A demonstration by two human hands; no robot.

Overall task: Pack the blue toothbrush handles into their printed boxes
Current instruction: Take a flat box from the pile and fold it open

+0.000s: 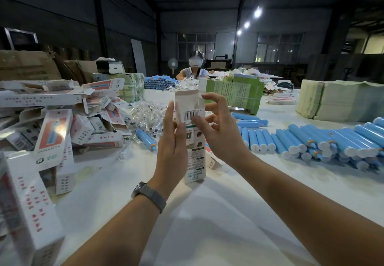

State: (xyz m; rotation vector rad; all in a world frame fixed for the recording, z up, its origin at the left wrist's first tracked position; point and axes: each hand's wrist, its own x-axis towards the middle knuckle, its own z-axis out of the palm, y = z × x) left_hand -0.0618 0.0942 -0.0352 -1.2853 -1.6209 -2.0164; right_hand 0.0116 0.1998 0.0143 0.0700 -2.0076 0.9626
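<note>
A tall white printed box [194,157] with a barcode stands upright above the middle of the table, its top flap open. My left hand [173,141] holds its left side, fingers straight along the edge and thumb against the front. My right hand [218,128] pinches the box's right upper edge, thumb on the barcode and the other fingers spread above. Several blue toothbrush handles [307,141] with white ends lie in rows at the right. One more blue handle [146,140] lies alone left of the box.
A heap of printed boxes [56,124] fills the left side. Clear plastic packets [145,114] lie behind the box. Green bundled stacks [234,93] and pale stacks [336,101] stand at the back. A person [194,68] sits across the white table [207,213].
</note>
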